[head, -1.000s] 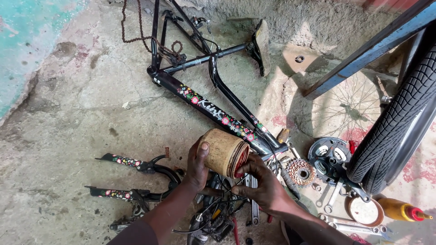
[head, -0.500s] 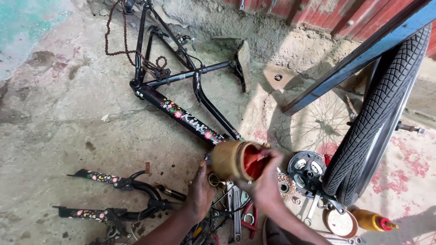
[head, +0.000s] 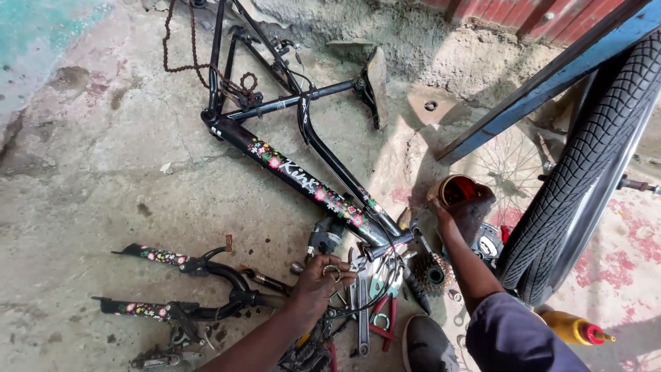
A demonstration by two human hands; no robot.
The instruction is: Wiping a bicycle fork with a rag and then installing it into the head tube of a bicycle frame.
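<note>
**Tin carried off to the right, left hand down among the tools**

Both hands had parted since the earlier frame: half a second before they met around the round tin in front of the person, and now only the right hand [head: 460, 219] had it, stretched out to the right. The tin [head: 456, 189] sat low by the concrete floor [head: 103, 200], just beside the big black tyre [head: 585, 145], its open mouth showing a red inside. The right fingers were folded over the tin's near side along with a dark rag [head: 476, 210]; whether the tin rested on the floor could not be told.

The left hand [head: 322, 281] had dropped to the heap of parts on the floor, fingers curled narrow with the tips on the metal pieces there, a ring on one finger. What exactly they pinched could not be told. Spanners and red-handled pliers [head: 382, 310] lay just beside that hand, and a toothed sprocket cluster [head: 432, 274] lay between the two arms.

A black bicycle frame [head: 303, 178] with flower stickers stretched across the floor above the hands, its rusty chain [head: 180, 55] hanging loose at the far end. The flowered fork [head: 179, 282] lay to the left, well apart from the tin. A yellow bottle [head: 575, 329] with a red tip lay by the right sleeve
</note>
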